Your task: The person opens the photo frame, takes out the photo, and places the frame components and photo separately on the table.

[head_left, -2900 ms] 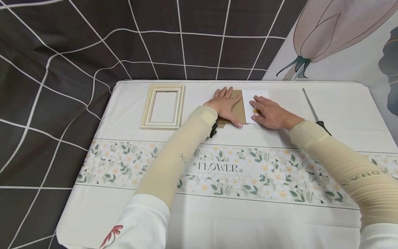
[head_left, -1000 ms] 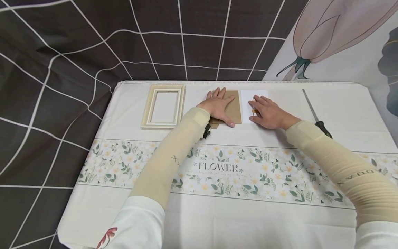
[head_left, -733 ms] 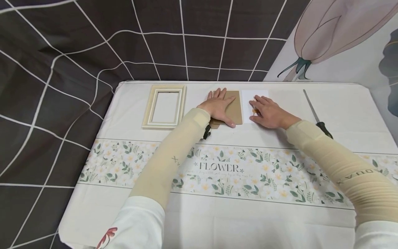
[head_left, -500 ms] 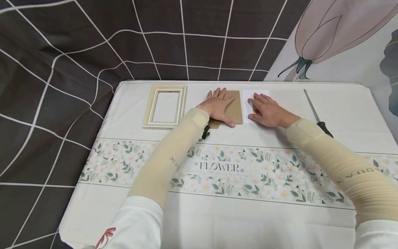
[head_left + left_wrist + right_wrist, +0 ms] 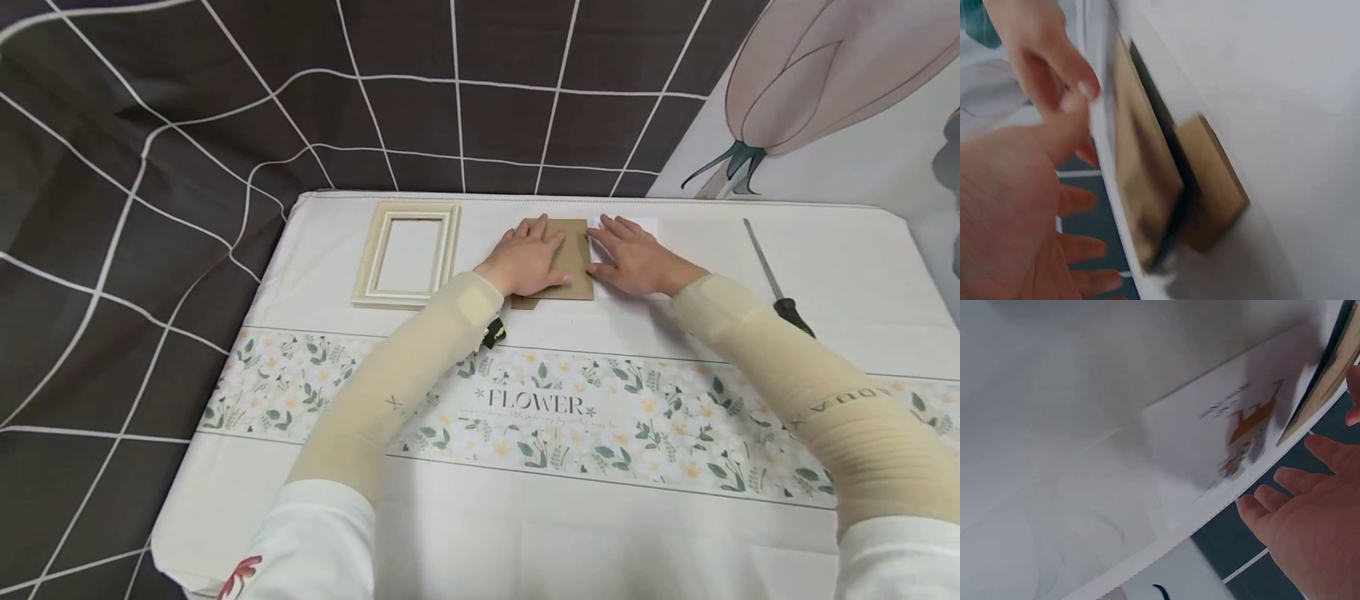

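A brown backing board [image 5: 576,258] lies on the white cloth. My left hand [image 5: 519,262] is over its left part, fingers loosely extended. In the left wrist view the board [image 5: 1141,162] has a dark underside and leans over a smaller brown piece [image 5: 1210,187], which looks like a stand leg. My right hand [image 5: 633,258] is over a white card [image 5: 651,229], fingertips right at the board's right edge. The card [image 5: 1191,437] carries a printed orange animal and small text in the right wrist view. Neither hand grips anything.
A cream picture frame [image 5: 372,254] lies flat at the left. A screwdriver [image 5: 793,313] with a black handle lies at the right. The tablecloth [image 5: 570,533] has a printed flower band across it. A dark gridded curtain [image 5: 495,125] stands behind the table.
Since 2.9 seconds ago, the board and card have come apart, no longer overlapping. My right hand has moved left to the board's edge. My left fingers are less spread.
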A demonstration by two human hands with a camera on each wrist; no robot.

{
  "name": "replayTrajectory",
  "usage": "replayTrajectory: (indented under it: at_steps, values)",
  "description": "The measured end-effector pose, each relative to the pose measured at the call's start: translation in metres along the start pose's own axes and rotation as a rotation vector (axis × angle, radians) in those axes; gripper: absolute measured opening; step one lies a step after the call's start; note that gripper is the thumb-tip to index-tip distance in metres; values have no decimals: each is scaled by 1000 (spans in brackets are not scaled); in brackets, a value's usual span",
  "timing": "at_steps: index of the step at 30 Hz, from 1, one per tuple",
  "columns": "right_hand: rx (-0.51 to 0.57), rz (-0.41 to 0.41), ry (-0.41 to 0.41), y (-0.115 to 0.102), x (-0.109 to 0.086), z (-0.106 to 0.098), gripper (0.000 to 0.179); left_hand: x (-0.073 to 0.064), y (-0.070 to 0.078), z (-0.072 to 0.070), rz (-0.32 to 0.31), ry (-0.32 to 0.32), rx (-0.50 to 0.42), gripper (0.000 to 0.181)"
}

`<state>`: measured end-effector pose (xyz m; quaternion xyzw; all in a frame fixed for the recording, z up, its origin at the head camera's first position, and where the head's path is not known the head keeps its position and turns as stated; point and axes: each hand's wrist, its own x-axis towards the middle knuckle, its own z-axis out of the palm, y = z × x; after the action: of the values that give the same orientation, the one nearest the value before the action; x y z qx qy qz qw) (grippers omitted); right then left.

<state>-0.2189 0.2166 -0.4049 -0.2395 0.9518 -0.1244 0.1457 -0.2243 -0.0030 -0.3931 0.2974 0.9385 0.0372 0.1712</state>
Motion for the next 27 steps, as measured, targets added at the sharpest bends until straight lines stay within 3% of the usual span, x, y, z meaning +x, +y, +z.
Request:
replayTrajectory:
  at_steps: [8,15,23,27]
  values:
    - [10,33,-39,-10,19,-8,67,-21,18,4,15,42,88,67]
    - [29,13,-57,-15,31,-8,68,-39,28,9,32,55,107,61]
    - [38,19,-131,-22,40,-1,68,-45,23,20,31,52,154,44]
    - [37,14,-130,-24,42,0,67,-46,17,26,17,67,157,43]
